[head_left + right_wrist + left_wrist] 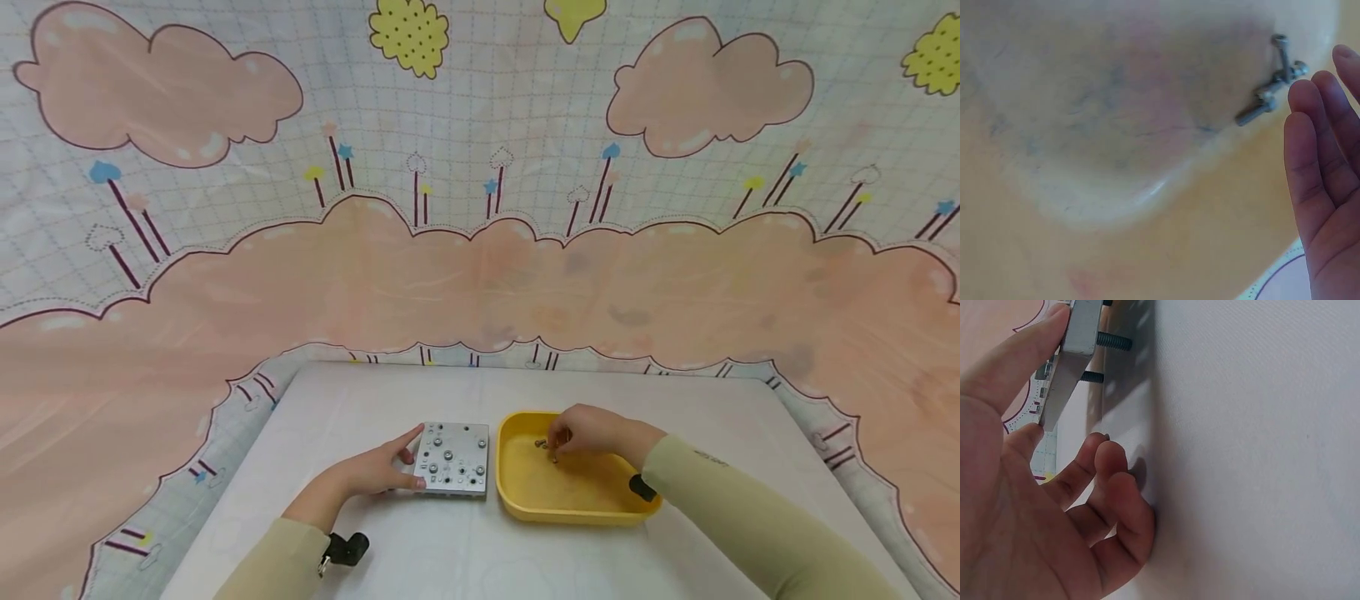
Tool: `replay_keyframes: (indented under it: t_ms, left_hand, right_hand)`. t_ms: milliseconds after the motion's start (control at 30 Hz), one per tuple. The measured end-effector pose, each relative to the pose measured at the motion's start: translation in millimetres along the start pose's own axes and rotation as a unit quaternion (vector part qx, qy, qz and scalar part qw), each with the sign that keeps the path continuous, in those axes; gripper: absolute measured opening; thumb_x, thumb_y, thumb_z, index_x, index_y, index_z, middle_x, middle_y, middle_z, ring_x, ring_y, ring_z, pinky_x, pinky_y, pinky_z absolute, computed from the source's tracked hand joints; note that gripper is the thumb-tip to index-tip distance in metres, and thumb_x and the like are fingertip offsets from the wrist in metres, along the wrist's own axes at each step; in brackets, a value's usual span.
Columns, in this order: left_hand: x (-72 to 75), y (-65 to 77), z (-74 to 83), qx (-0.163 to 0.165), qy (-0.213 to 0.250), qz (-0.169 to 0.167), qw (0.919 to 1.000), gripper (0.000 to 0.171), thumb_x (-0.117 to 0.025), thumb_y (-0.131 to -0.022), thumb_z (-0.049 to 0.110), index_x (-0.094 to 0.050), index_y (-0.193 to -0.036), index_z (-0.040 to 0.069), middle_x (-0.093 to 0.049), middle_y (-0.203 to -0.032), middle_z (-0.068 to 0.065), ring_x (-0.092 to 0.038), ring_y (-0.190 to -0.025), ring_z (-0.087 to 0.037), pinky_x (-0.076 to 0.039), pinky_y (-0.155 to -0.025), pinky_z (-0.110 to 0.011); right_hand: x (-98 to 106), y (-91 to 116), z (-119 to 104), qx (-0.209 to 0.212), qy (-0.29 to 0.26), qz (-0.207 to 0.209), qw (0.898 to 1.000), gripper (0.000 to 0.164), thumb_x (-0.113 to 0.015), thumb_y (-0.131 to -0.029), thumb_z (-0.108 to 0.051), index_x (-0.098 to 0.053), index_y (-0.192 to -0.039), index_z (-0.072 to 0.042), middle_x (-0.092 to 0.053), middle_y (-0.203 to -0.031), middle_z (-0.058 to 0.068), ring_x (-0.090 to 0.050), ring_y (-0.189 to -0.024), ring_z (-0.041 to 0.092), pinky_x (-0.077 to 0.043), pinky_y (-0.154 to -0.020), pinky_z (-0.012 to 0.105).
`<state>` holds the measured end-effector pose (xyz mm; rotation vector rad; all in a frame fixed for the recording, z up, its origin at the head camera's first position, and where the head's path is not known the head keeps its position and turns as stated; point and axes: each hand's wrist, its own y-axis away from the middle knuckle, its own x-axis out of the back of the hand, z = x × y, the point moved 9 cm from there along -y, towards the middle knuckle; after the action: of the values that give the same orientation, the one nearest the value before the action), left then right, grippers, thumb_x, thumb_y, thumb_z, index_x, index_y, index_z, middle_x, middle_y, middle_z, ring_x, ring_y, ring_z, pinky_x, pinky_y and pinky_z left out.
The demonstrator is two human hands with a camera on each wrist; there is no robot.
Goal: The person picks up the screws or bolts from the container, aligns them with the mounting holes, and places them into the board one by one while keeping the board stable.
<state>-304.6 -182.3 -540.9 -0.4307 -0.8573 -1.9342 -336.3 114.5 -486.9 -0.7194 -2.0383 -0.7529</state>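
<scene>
My left hand holds a square silver metal plate by its left side, index finger at the far corner and thumb at the near one. In the left wrist view the other fingers are curled beside the plate, and dark threaded bolts stick out from its underside. Several socket-head bolts are set in the plate's top. My right hand reaches down into a yellow tray. Loose bolts lie in a cluster close to its fingertips. I cannot tell whether thumb and index finger pinch a bolt.
Plate and tray stand side by side on a white table, a narrow gap between them. A cloud-patterned curtain hangs behind the table and along its sides. Dark wrist cameras show at the left wrist and right wrist.
</scene>
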Motion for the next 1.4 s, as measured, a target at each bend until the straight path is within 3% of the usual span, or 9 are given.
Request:
replay_keyframes:
  t_ms: [133, 333, 633, 800, 1000, 1233, 1400]
  left_hand:
    - [0.3, 0.3, -0.5, 0.001, -0.002, 0.001, 1.0000, 0.104, -0.085, -0.076, 0.039, -0.023, -0.159, 0.028, -0.049, -0.118, -0.004, -0.047, -0.071, -0.019, -0.042, -0.064, -0.032]
    - [1.2, 0.9, -1.3, 0.003, -0.005, 0.002, 1.0000, 0.105, -0.086, -0.075, 0.039, -0.023, -0.159, 0.029, -0.049, -0.118, -0.004, -0.047, -0.071, -0.019, -0.042, -0.065, -0.032]
    - [-0.6, 0.8, 1.9, -0.003, -0.008, 0.001, 1.0000, 0.105, -0.086, -0.075, 0.041, -0.024, -0.159, 0.029, -0.049, -0.117, -0.004, -0.047, -0.071, -0.019, -0.041, -0.065, -0.033]
    - [0.0, 1.8, 0.1, -0.001, -0.014, 0.002, 0.9999, 0.104, -0.085, -0.076, 0.039, -0.024, -0.159, 0.029, -0.049, -0.118, -0.003, -0.048, -0.071, -0.019, -0.041, -0.065, -0.032]
    - [0.4, 3.2, 0.2, -0.002, -0.017, 0.000, 0.9999, 0.104, -0.085, -0.076, 0.039, -0.024, -0.159, 0.028, -0.048, -0.117, -0.003, -0.047, -0.069, -0.019, -0.041, -0.064, -0.032]
    - [0.2, 3.8, 1.2, -0.007, -0.009, -0.001, 0.9999, 0.103, -0.085, -0.077, 0.038, -0.024, -0.159, 0.027, -0.048, -0.117, -0.004, -0.045, -0.066, -0.018, -0.040, -0.061, -0.031]
    - [0.2, 4.5, 1.3, -0.010, -0.006, -0.002, 0.9999, 0.103, -0.085, -0.078, 0.036, -0.023, -0.159, 0.026, -0.048, -0.118, -0.004, -0.043, -0.064, -0.017, -0.040, -0.060, -0.031]
  right_hand:
    - [-6.9, -2.6, 4.7, -0.018, -0.003, -0.018, 1.000, 0.008, -0.075, -0.089, -0.013, -0.075, -0.086, -0.021, -0.062, -0.080, -0.011, -0.054, -0.077, 0.010, -0.048, -0.075, 0.028]
    - [-12.4, -5.9, 5.4, -0.024, 0.036, -0.028, 0.999, 0.010, -0.074, -0.089, -0.013, -0.075, -0.087, -0.023, -0.062, -0.083, -0.013, -0.054, -0.080, 0.011, -0.048, -0.083, 0.031]
    - [-20.0, -6.6, -3.6, 0.047, 0.136, -0.021, 0.989, 0.010, -0.073, -0.090, -0.009, -0.075, -0.089, -0.019, -0.057, -0.079, -0.012, -0.049, -0.074, 0.009, -0.048, -0.078, 0.028]
    - [-26.5, -8.2, -8.3, 0.100, 0.185, -0.016, 0.977, 0.009, -0.073, -0.090, -0.011, -0.072, -0.087, -0.019, -0.052, -0.075, -0.012, -0.046, -0.071, 0.008, -0.045, -0.073, 0.025]
    - [-26.8, -7.2, -13.3, 0.127, 0.203, -0.005, 0.971, 0.009, -0.074, -0.089, -0.011, -0.072, -0.085, -0.019, -0.053, -0.075, -0.012, -0.046, -0.069, 0.008, -0.045, -0.072, 0.024]
    - [-26.7, -3.8, -27.5, 0.171, 0.230, 0.002, 0.958, 0.016, -0.070, -0.090, -0.007, -0.067, -0.079, -0.017, -0.045, -0.069, -0.010, -0.039, -0.064, 0.008, -0.035, -0.063, 0.022]
    - [-25.8, -3.6, -33.4, 0.174, 0.244, 0.001, 0.954, 0.017, -0.069, -0.092, -0.008, -0.066, -0.078, -0.017, -0.043, -0.068, -0.009, -0.038, -0.063, 0.009, -0.034, -0.062, 0.022]
